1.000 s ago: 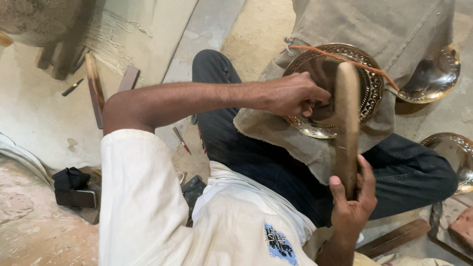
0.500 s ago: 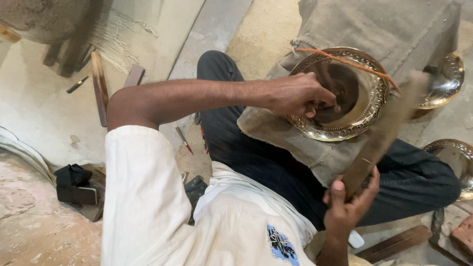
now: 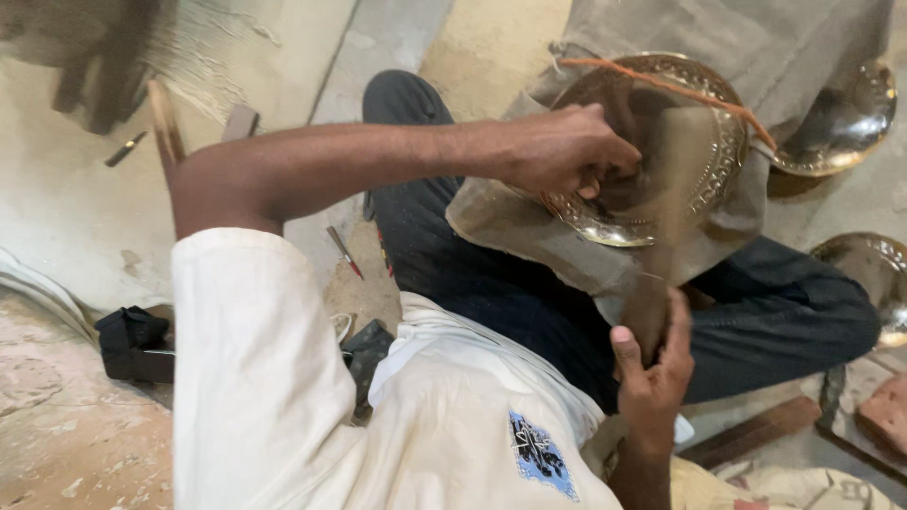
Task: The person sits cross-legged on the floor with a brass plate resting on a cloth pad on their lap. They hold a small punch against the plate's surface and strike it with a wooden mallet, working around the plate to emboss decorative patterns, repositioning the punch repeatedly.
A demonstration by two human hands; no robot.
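Note:
A decorated brass bowl (image 3: 710, 161) rests tilted on a grey cloth (image 3: 501, 227) spread over my lap. My left hand (image 3: 557, 149) reaches across from the left, with its fingers pinched on a small tool pressed against the bowl's inside; most of the tool is hidden. My right hand (image 3: 654, 366), at the lower right, grips the bottom end of a flat wooden mallet (image 3: 673, 198). The mallet stands over the bowl, blurred by motion. An orange cord (image 3: 661, 87) runs across the bowl's upper rim.
Two more brass bowls lie at the right, one (image 3: 843, 118) above and one (image 3: 869, 274) at the edge. A red-tipped tool (image 3: 344, 252), a black object (image 3: 132, 340), wooden sticks (image 3: 166, 127), a wooden strip (image 3: 756, 430) and a brick (image 3: 883, 416) lie on the floor.
The mallet swung out to the right, away from the bowl, and has now come back over it, blurred. My left hand stayed at the bowl.

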